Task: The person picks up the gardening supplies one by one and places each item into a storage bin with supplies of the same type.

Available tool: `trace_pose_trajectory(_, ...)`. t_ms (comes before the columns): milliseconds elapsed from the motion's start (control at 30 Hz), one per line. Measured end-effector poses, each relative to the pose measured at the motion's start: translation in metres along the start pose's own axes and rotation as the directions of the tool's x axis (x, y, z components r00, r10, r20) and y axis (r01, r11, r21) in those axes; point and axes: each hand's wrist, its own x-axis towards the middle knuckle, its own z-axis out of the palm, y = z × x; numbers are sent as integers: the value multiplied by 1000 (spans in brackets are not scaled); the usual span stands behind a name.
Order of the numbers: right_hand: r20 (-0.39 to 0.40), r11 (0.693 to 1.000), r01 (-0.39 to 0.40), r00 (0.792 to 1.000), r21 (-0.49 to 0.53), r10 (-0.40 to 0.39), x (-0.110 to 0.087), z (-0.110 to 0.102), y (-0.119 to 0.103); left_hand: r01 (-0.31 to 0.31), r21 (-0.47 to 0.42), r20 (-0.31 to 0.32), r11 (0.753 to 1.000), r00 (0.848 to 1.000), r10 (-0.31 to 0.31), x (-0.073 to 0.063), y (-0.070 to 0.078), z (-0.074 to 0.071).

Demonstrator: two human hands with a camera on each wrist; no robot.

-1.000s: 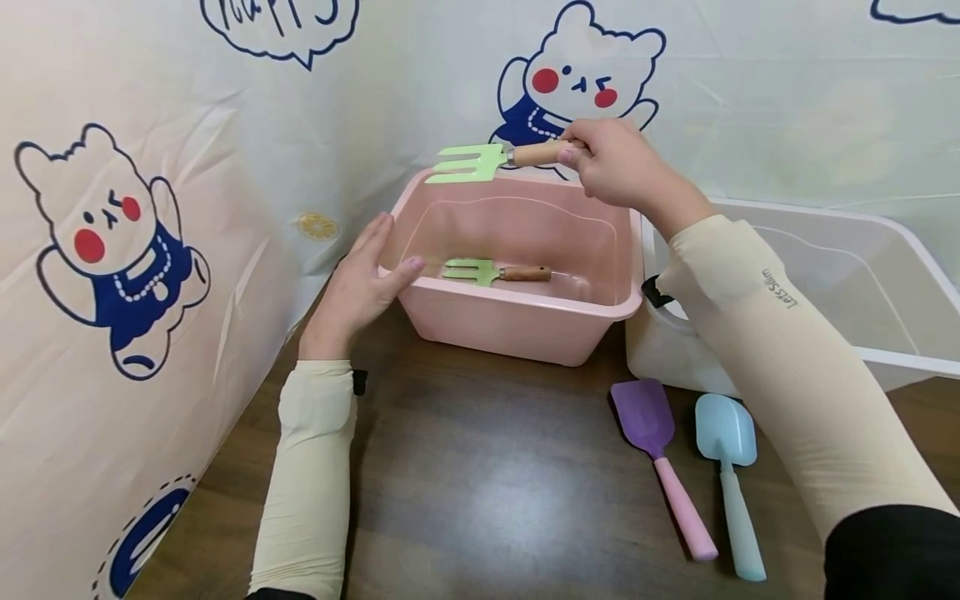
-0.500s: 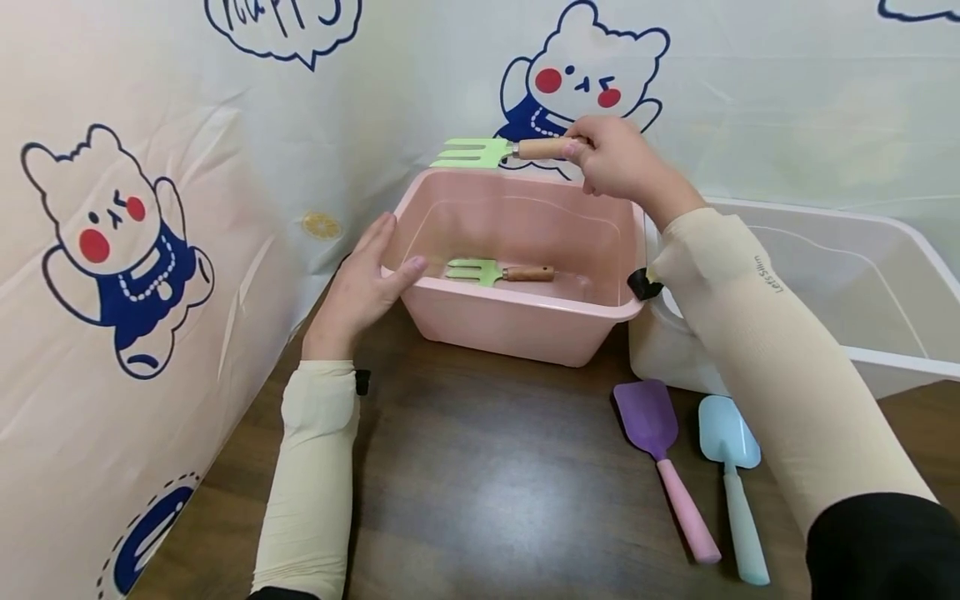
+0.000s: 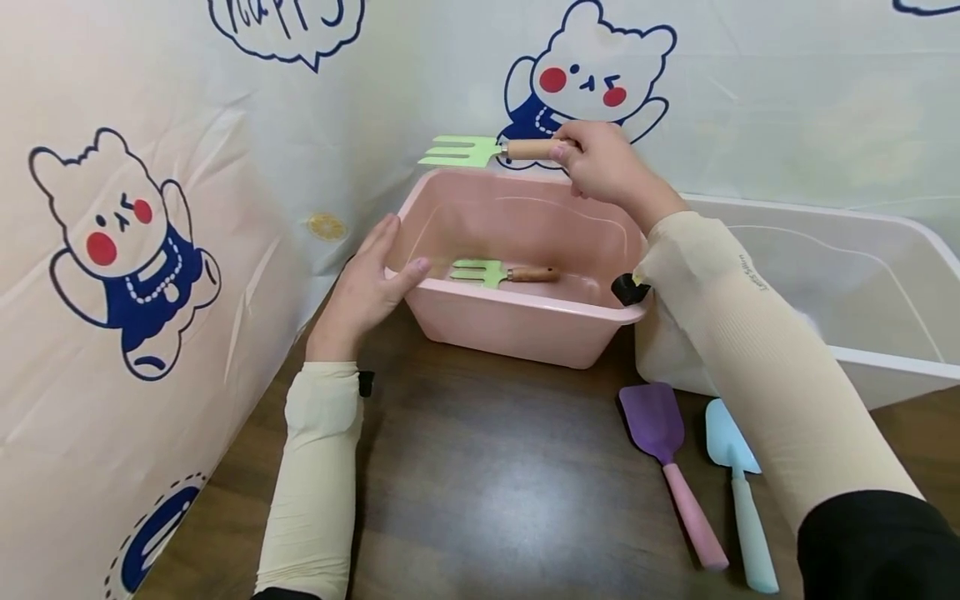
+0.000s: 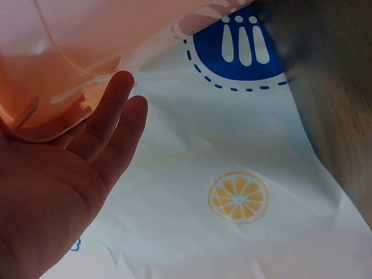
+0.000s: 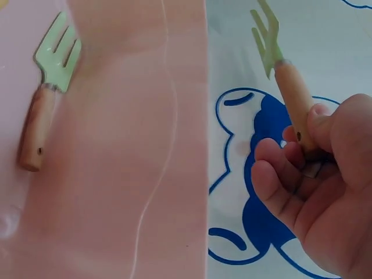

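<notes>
My right hand (image 3: 609,167) pinches the wooden handle end of a green hand fork (image 3: 463,151). This fork is level above the back rim of a pink plastic bin (image 3: 517,333), tines to the left. In the right wrist view, thumb and fingers meet on the handle of the held hand fork (image 5: 295,96). A second green hand fork (image 3: 482,272) with a darker wooden handle lies on the bin floor. At the bin's front left corner rests my left hand (image 3: 363,287), fingers extended along the outside and thumb at the front rim. The left wrist view shows its fingers nearly straight.
A white bin (image 3: 877,358) stands right of the pink one, partly behind my right forearm. On the dark wooden table (image 3: 480,483) lie a purple shovel with a pink handle (image 3: 656,421) and a light blue trowel (image 3: 750,517). A printed sheet (image 3: 405,75) covers the walls behind and left.
The held fork has risen slightly, its blade turning flatter, then shifted a little left with my right hand. My left hand keeps its place on the bin; the second fork still lies inside.
</notes>
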Motion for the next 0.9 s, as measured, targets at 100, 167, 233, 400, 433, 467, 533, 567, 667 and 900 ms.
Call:
trace_pose_trajectory(100, -27, 1000, 0, 1000, 28, 1, 5, 8, 3, 13, -4, 3, 1000, 1000, -13, -3, -2, 1)
trace_pose_trajectory(167, -20, 999, -2, 1000, 39, 2, 8, 16, 5, 17, -8, 6, 1000, 1000, -17, -6, -3, 3)
trace_pose_trajectory(233, -6, 1000, 15, 1000, 22, -15, 9, 21, 6, 14, -15, 3, 1000, 1000, -14, -6, -4, 5)
trace_pose_trajectory(400, 26, 997, 66, 998, -27, -65, 8, 21, 2, -1, -26, -18, 1000, 1000, 0, -2, -1, 5)
trace_pose_trajectory(433, 33, 997, 71, 997, -24, -70, 8, 20, 1, 2, -27, -19, 1000, 1000, -2, -2, 0, 4)
trace_pose_trajectory(467, 45, 997, 72, 996, -19, -72, 7, 20, 1, 2, -28, -18, 1000, 1000, -3, -2, 1, 3)
trace_pose_trajectory(533, 75, 997, 71, 995, -8, -70, 7, 20, 3, 3, -29, -19, 1000, 1000, -4, -2, 1, 3)
trace_pose_trajectory(567, 94, 998, 68, 993, -2, -68, 7, 20, 4, 6, -29, -17, 1000, 1000, -6, -2, 1, 2)
trace_pose_trajectory(667, 145, 998, 59, 988, 9, -59, 6, 21, 7, 6, -29, -17, 1000, 1000, -7, -2, 1, 2)
trace_pose_trajectory(900, 182, 998, 58, 981, 32, -63, 2, 22, 13, 14, -3, -8, 1000, 1000, -14, 0, 2, 2)
